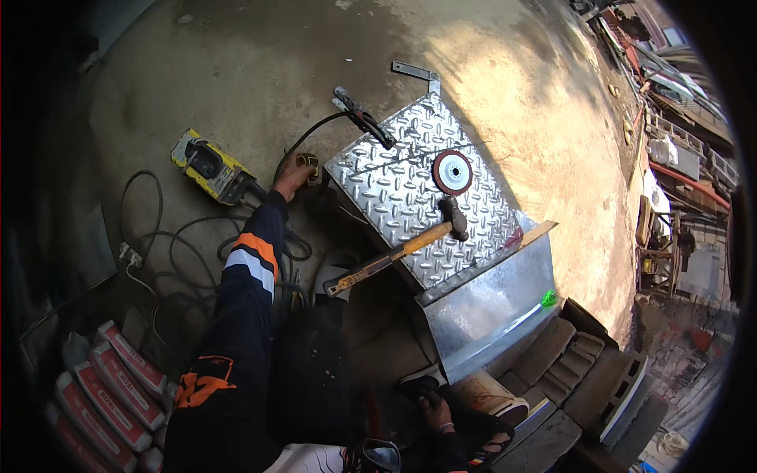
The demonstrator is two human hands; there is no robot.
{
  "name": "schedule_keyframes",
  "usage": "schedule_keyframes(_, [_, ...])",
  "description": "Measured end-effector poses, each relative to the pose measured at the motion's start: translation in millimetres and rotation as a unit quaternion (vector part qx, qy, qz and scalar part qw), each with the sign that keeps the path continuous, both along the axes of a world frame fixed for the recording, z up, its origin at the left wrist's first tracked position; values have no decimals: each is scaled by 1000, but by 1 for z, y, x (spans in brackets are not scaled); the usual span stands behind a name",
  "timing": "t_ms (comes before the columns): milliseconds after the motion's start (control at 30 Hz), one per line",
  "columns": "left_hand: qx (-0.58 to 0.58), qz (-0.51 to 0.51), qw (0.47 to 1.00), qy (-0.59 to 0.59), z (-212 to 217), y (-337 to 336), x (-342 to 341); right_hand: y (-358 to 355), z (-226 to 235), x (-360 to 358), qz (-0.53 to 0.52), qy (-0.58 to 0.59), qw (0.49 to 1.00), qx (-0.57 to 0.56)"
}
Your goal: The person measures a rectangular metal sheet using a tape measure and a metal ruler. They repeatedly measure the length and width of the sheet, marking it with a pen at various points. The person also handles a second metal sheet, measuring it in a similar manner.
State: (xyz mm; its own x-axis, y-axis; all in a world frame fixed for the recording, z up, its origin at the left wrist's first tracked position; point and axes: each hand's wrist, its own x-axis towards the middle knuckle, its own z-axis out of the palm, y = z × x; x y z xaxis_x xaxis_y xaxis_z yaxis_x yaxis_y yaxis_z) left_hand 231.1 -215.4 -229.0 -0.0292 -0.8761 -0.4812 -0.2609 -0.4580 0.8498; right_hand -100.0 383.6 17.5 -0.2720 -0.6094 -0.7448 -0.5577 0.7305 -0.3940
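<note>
floor: bare concrete [260, 63] | light: sun patch at upper right, shade at left | right edge: stacked concrete blocks [587, 378], scrap clutter [670, 150]

Plate [410, 197] — bright embossed metal, glossy; sheet [493, 303] at its lower edge — smooth, dull-shiny metal; hammer [398, 252] handle wood; floor [260, 71] rough, matt concrete.

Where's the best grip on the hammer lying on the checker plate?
Probably the wooden handle, near its free end, which overhangs the edge of the checker plate toward the person. Come from the lower left, fingers wrapping under the overhang. The hammer lies flat, its dark head up by the grinding disc.
</note>
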Motion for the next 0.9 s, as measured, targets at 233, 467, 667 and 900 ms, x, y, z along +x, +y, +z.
schedule_keyframes(233, [217,6,953,212,104,86,28,24,12,1,34,61,981,-181])
schedule_keyframes(467, [79,-21,927,365,301,215,39,-3,91,26,-99,46,921,-374])
schedule_keyframes(667, [99,-244,835,483,449,341,-27,-22,216,58,-19,18,804,-594])
schedule_keyframes(900, [180,-451,774,406,462,462,-160,0,237,36,50,106,792,-600])
